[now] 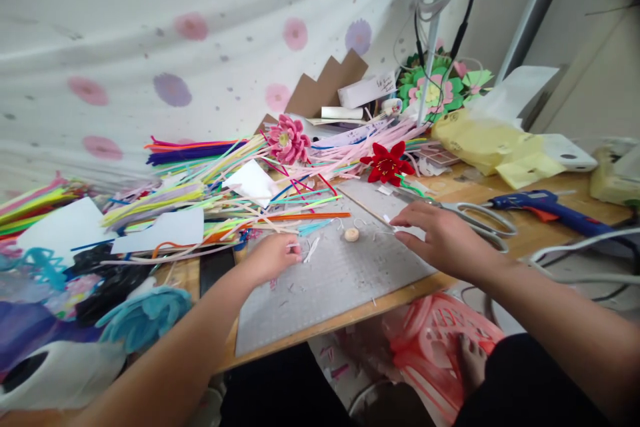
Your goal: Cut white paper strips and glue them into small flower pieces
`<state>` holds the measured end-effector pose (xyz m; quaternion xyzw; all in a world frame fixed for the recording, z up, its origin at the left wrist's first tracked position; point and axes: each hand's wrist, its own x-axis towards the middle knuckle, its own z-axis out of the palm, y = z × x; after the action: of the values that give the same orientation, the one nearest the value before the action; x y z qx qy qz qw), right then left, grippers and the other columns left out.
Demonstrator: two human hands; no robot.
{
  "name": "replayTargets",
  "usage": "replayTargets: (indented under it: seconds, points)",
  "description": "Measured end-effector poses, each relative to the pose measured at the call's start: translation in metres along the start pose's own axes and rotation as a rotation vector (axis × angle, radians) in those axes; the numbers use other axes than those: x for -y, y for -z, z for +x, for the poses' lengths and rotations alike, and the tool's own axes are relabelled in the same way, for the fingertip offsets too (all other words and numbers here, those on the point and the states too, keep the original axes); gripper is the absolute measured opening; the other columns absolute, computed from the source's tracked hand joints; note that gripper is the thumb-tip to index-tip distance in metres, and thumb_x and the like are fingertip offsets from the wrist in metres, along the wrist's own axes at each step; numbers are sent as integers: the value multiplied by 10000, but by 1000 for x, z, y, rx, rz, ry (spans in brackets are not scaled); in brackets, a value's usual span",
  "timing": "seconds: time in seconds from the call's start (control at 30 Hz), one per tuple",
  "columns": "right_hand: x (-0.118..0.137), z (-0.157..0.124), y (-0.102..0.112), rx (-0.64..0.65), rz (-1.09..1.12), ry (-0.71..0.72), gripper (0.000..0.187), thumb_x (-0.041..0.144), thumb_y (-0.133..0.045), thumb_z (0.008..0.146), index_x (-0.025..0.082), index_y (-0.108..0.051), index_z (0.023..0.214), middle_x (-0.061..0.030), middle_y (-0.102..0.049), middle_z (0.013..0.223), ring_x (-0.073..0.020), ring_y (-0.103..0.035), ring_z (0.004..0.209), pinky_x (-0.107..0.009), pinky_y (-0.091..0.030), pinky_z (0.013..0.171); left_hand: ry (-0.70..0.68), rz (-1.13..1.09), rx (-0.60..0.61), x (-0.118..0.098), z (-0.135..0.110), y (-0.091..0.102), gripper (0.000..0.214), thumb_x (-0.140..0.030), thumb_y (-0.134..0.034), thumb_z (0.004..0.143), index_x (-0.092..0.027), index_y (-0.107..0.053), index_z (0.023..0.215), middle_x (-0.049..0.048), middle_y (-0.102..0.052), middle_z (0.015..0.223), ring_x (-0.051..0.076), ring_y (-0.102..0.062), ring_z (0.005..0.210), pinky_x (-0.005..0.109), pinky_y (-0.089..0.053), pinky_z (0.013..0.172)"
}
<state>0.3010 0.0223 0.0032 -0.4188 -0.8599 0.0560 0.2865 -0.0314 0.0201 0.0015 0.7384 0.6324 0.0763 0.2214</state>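
Observation:
My left hand (275, 258) is over the left part of a grey cutting mat (320, 293), its fingers curled together. What they hold, if anything, is too small to make out. Right by its fingertips are short white fuzzy strips (313, 250). My right hand (437, 233) has thumb and index finger drawn close around the near end of a thin brown stick (367, 205), with a bit of white there. Between the hands a small round wooden piece (351, 234) lies on the mat, beside curled white bits (359, 222).
Colourful pipe cleaners (170, 203) pile up at the left and back. A red flower (387, 163) and a pink flower (287, 139) lie behind the mat. Scissors (480, 220) and a blue glue gun (545, 205) are at the right. A red plastic basket (440, 333) stands below.

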Motion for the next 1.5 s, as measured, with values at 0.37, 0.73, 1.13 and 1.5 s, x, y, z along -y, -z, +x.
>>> replayTargets:
  seconds: [0.37, 0.73, 1.13, 1.5]
  points:
    - [19, 6, -18, 38, 126, 104, 184, 187, -536, 863, 174, -667, 992, -104, -664, 948, -216, -641, 848, -368, -534, 773, -23, -23, -64, -4, -1, 4, 133, -310, -573, 753, -222, -645, 821, 50, -695, 872, 244, -642, 854, 295, -443, 695]
    - [25, 9, -20, 68, 211, 113, 190, 160, -542, 860, 178, -663, 1005, -108, -657, 971, -218, -630, 889, -372, -522, 803, -57, -107, -15, -18, 2, 4, 114, -216, -569, 712, -211, -583, 598, -5, -578, 630, 195, -546, 667, 290, -379, 645]
    - [72, 19, -22, 65, 1313, -434, 180, 306, -623, 802, 170, -574, 696, 23, -579, 622, -98, -537, 592, -239, -437, 625, -130, -957, 32, -93, -18, -1, 236, -362, -549, 832, -188, -461, 699, -59, -346, 621, 98, -298, 546, 229, -305, 531]
    - [66, 10, -13, 123, 1808, -485, 127, 237, -671, 796, 114, -648, 773, -2, -598, 655, -88, -562, 614, -221, -431, 648, -115, -1255, 111, -101, -13, -23, 232, -325, -650, 797, -173, -521, 677, -50, -406, 621, 102, -356, 593, 251, -304, 590]
